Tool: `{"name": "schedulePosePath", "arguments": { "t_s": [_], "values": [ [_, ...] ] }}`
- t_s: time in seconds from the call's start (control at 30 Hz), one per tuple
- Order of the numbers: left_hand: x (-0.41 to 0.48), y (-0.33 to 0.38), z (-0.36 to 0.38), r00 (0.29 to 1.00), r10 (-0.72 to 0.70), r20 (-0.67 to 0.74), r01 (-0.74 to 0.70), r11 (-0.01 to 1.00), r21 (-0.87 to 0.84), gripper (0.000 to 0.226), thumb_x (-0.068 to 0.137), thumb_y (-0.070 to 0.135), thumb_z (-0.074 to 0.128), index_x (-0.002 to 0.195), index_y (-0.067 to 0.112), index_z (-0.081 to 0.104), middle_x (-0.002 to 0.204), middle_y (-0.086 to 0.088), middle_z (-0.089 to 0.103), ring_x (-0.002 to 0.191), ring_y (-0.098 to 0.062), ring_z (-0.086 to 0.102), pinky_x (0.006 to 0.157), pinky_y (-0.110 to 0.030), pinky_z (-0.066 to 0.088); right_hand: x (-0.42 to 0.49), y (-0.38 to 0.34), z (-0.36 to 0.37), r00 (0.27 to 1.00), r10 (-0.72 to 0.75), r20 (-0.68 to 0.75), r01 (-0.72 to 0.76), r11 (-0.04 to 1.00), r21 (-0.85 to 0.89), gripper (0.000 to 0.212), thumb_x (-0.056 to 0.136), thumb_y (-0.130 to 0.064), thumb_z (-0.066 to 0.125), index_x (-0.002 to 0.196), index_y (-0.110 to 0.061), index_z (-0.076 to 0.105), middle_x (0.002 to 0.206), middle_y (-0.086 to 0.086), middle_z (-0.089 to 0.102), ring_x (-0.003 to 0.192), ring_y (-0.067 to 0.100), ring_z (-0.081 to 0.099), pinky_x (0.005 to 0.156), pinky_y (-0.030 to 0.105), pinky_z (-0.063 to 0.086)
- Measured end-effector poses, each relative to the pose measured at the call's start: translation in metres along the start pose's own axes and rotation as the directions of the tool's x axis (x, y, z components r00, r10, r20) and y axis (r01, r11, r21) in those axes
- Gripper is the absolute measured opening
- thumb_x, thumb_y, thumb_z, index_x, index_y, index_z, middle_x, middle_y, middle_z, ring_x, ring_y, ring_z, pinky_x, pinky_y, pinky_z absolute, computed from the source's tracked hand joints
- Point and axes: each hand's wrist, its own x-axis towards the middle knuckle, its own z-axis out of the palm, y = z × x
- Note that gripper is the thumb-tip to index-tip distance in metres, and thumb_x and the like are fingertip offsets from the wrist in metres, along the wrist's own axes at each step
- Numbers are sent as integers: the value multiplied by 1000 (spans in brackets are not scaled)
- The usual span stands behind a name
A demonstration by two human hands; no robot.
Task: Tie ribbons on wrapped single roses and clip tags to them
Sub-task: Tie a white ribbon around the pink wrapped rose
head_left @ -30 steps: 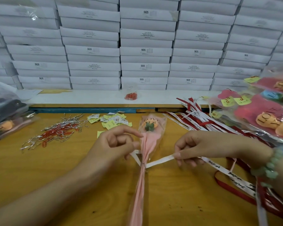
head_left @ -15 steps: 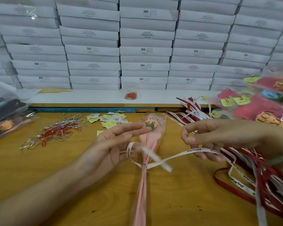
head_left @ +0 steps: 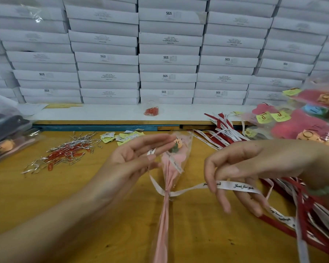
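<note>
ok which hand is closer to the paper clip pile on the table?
Left. The left hand is to the right of the paper clip pile, left of the wrapped rose; the right hand is farther right, beyond the rose, with the ribbon between its fingers.

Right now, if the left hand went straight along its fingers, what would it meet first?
Probably the rose, just past the fingertips of the left hand, which holds the ribbon; depth is unclear.
</note>
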Motion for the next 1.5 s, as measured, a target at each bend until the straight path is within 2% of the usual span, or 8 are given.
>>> {"name": "schedulePosePath", "arguments": {
  "t_s": [0.23, 0.47, 0.6, 0.8, 1.07, 1.2, 1.33, 1.5],
  "values": [
    [-2, 11, 14, 989, 32, 146, -53, 988, 142, 42, 89, 2, 63, 129, 16, 59, 136, -2, 60, 129, -20, 53, 96, -26, 48, 6, -1, 4, 994, 60, -96, -68, 994, -82, 23, 98, -29, 47, 109, -11, 57, 94, 9, 69, 59, 10, 65, 56, 20, 54],
    [-12, -11, 23, 952, -249, 177, 227, 965, 134, 37, 84, 8, 71, 116, 24, 65, 123, -1, 68, 114, -15, 63, 87, -26, 54, 25, 0, 12, 933, -297, -204, 311, 950, 41, 52, 93, -56, 46, 117, -11, 56, 104, 14, 68, 82, 21, 69, 69, 29, 57],
    [-10, -13, 21, 958, -270, 95, 259, 959, 114, 19, 89, 19, 63, 106, 17, 71, 106, -9, 74, 83, -9, 70, 60, -18, 54, 41, 8, 10, 790, -389, -474, 450, 893, 17, 68, 89, -63, 44, 144, -23, 42, 139, 5, 57, 124, 25, 58, 98, 38, 51],
    [-8, -15, 14, 969, -234, 84, 239, 969, -58, 20, 90, 16, 60, 105, 13, 73, 107, -17, 72, 75, -9, 70, 57, -17, 53, 54, 28, 11, 416, -134, -899, 114, 989, -95, 47, 95, -50, 43, 139, -34, 42, 119, -7, 68, 100, 6, 67, 82, 30, 56],
    [-8, -11, 12, 969, -241, 60, 247, 962, -115, 21, 90, 14, 60, 107, 8, 71, 108, -21, 71, 97, -24, 70, 57, -18, 53, 55, 37, 17, 797, -71, -600, -83, 971, -225, 35, 86, -17, 71, 118, -25, 57, 110, -5, 73, 106, 9, 66, 98, 37, 49],
    [-8, -10, 13, 968, -251, 11, 252, 967, -44, 18, 92, 16, 60, 105, 12, 72, 107, -17, 72, 86, -35, 57, 57, -19, 52, 59, 38, 20, 780, -178, -600, -37, 944, -327, 17, 86, -14, 72, 102, -11, 67, 93, 5, 76, 91, 19, 71, 84, 27, 52],
    [-8, -9, 12, 975, -218, -38, 217, 976, -24, 19, 88, 18, 64, 105, 14, 74, 104, -15, 72, 84, -25, 64, 57, -20, 52, 56, 34, 16, 717, -276, -640, -34, 903, -428, 14, 89, -26, 64, 91, -16, 73, 81, -1, 76, 82, 29, 69, 84, 46, 51],
    [-9, -14, 9, 967, -230, -112, 234, 972, 30, 30, 80, 27, 67, 108, 19, 75, 105, -20, 67, 79, -23, 55, 65, -24, 53, 51, 31, 11, 564, -372, -737, 58, 908, -414, 15, 91, -22, 60, 88, -13, 72, 76, -1, 73, 74, 5, 68, 65, 15, 50]
  ]
}}
